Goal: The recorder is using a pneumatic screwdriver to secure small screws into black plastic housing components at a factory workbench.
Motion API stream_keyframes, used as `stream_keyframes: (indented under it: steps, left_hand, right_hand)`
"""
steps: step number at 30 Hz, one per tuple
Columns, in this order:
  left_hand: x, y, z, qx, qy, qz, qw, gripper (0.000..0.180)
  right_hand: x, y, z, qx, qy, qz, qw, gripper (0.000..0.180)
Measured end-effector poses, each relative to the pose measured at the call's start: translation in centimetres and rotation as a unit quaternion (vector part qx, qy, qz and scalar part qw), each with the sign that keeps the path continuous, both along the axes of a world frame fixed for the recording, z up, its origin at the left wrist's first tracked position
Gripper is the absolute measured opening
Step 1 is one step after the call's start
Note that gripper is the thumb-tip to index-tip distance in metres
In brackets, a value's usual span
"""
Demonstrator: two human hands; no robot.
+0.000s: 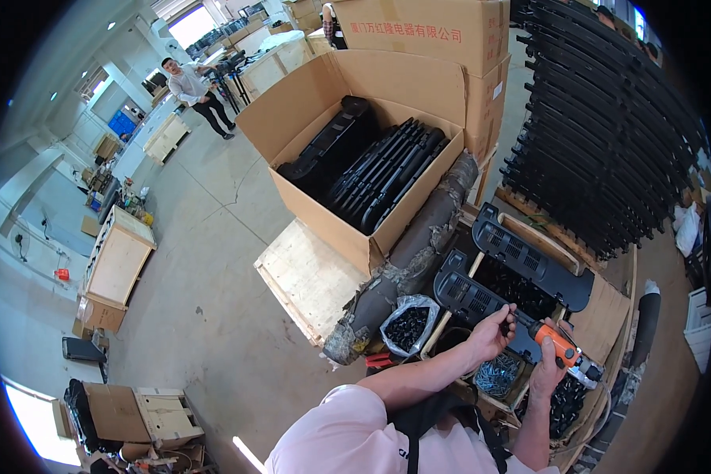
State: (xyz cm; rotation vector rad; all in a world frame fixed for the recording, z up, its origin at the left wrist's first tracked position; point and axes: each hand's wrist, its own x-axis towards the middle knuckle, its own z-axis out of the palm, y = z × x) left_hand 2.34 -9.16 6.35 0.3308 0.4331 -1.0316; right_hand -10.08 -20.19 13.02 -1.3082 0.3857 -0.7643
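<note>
My right hand [544,373] is wrapped round an orange power screwdriver [557,345], whose dark tip points up and left. At that tip, my left hand [491,335] is closed in a pinch; what its fingers hold is too small to make out. Just beyond both hands lies a black plastic panel [464,294] with slots, partly hidden by my left hand. A second black slotted panel [533,257] rests farther back on the wooden bench. Below my wrists is a compartment of silvery screws [496,374]. Small black parts [567,404] fill another compartment near my right forearm.
An open cardboard box [407,245] of black plastic parts stands ahead. A wrapped roll [415,251] runs between it and the bench. A plastic bag [409,325] of small black pieces sits left of my hands. Black panels [608,118] are stacked high at right. Another person [188,87] stands far left.
</note>
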Motion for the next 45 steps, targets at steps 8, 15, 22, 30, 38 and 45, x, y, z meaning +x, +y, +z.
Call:
stream_keyframes:
  steps: [8,15,22,30,38,45]
  left_hand:
    - [0.0,-0.9,0.3,-0.001,-0.019,-0.033,0.999,0.029]
    - [-1.1,-1.9,1.2,0.022,-0.062,-0.057,0.996,0.034]
    - [-2.0,-1.7,0.4,0.053,-0.086,-0.087,0.991,0.029]
    - [0.2,-2.0,-2.2,0.139,-0.079,-0.132,0.978,0.017]
    - [4.4,-5.9,-1.3,0.253,-0.236,-0.226,0.911,0.013]
    - [6.5,-13.4,-2.8,0.283,-0.247,-0.258,0.890,0.021]
  right_hand:
    - [-0.5,-0.9,0.4,0.006,0.002,-0.018,1.000,0.053]
    - [-0.4,-1.6,0.7,0.014,0.002,-0.047,0.999,0.051]
    - [-0.5,-3.4,1.6,0.009,0.006,-0.076,0.997,0.053]
    - [-2.3,-7.5,0.9,-0.009,0.047,-0.152,0.987,0.055]
    - [-3.9,-12.0,3.1,-0.045,0.103,-0.158,0.981,0.054]
    - [-1.0,-14.7,0.9,-0.086,0.113,-0.141,0.980,0.054]
